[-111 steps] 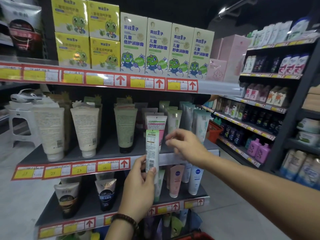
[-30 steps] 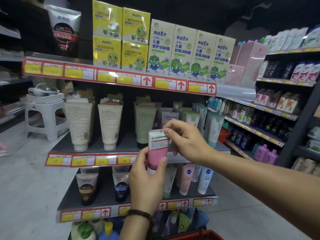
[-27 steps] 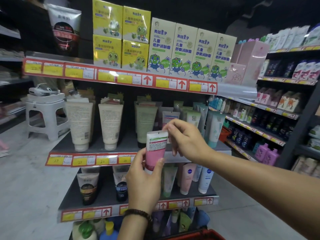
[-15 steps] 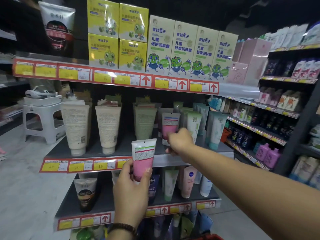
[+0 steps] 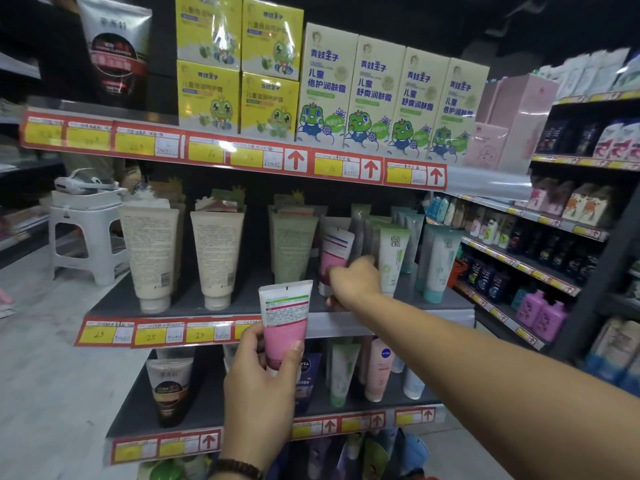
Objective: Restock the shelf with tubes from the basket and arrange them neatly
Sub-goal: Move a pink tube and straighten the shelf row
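On the middle shelf (image 5: pixel 194 303) the right hand (image 5: pixel 355 284) has pushed further in than half a second ago. It sits against the lower part of the shelved pink tube (image 5: pixel 334 252), but whether it grips or only nudges it, I cannot tell. That tube stood straight before; now its long axis tilts, crimped end leaning right, cap down on the shelf. The left hand (image 5: pixel 259 393) still clasps the other pink tube (image 5: pixel 285 317) upright before the shelf edge, crimp up, cap hidden.
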Demonstrator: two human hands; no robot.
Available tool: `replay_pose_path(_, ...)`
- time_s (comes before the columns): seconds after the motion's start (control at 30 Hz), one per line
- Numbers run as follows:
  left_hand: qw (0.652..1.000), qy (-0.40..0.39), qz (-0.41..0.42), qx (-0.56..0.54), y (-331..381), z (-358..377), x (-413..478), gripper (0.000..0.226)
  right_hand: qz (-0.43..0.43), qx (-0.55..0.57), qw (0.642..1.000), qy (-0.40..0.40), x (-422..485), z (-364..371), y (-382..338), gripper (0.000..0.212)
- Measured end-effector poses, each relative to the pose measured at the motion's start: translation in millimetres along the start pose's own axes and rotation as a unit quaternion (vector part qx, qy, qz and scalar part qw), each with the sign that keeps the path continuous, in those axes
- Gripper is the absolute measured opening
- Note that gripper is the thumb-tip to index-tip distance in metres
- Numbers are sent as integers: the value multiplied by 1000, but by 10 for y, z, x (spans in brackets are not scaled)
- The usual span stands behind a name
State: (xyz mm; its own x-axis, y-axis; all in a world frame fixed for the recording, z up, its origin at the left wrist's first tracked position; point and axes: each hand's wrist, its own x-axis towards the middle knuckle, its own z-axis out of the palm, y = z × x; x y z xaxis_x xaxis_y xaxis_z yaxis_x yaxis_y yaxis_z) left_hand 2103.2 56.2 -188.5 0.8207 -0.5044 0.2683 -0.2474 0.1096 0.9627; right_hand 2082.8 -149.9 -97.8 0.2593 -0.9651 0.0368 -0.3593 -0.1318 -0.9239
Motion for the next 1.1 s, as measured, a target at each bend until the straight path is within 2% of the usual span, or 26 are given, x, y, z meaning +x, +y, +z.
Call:
replay_pose_path(0.07, 1000, 4, 7, 0, 23, -2, -9, 27, -20, -58, 998, 9, 60, 77, 33, 45)
replay_pose_path(0.2, 1000, 6, 6, -1, 40, -25, -15, 28, -62, -132, 989, 24, 259, 171, 156, 41)
replay_pose_path(0.37, 1000, 8, 4, -14, 34, -63, -4, 30, -68, -102, 992, 41, 63, 111, 30, 64)
replay_pose_path(0.6, 999, 9, 1, -34, 46, -82, 24, 34, -72, -152, 986, 5, 89, 78, 0, 40)
replay_pose_path(0.67, 1000, 6, 1, -31, 36, -82, 28, 34, -62, -160, 985, -3, 130, 90, 4, 49)
replay_pose_path(0.8, 999, 3, -3, -31, 21, -74, 28, 33, -61, -157, 986, 4, 453, 192, 179, 79)
replay_pose_path(1.03, 1000, 0, -3, -29, -6, -64, 44, 35, -37, -158, 987, -11, 275, 159, -6, 42)
replay_pose_path(1.1, 1000, -1, -1, -30, -20, -67, 43, 35, -33, -168, 985, -4, 301, 178, 9, 38)
